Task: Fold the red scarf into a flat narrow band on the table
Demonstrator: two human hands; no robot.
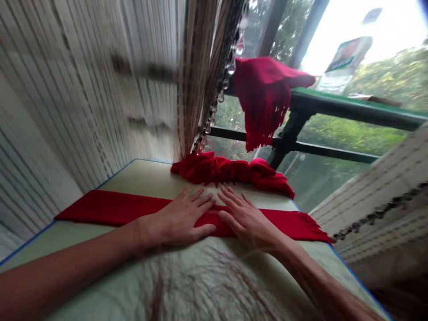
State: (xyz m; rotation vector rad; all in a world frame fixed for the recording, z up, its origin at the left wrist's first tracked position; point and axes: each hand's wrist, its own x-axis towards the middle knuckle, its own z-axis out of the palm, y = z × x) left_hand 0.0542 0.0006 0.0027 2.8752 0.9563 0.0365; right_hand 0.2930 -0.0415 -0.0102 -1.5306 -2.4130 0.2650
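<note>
A red scarf (123,207) lies in a long flat strip across the pale table (133,176), its fringed end at the right edge. My left hand (183,216) rests palm down on the middle of it, fingers stretched out. Close beside it, my right hand (245,217) is also flat on the scarf with fingers spread. Neither hand grips the cloth. The part of the scarf under both palms is hidden.
A crumpled red cloth (230,171) lies at the table's far edge. Behind it, another fringed red cloth (264,98) hangs over a dark green rail (351,109) by the window. String curtains (133,89) with beads hang at the left, and more pale curtain (384,191) at the right.
</note>
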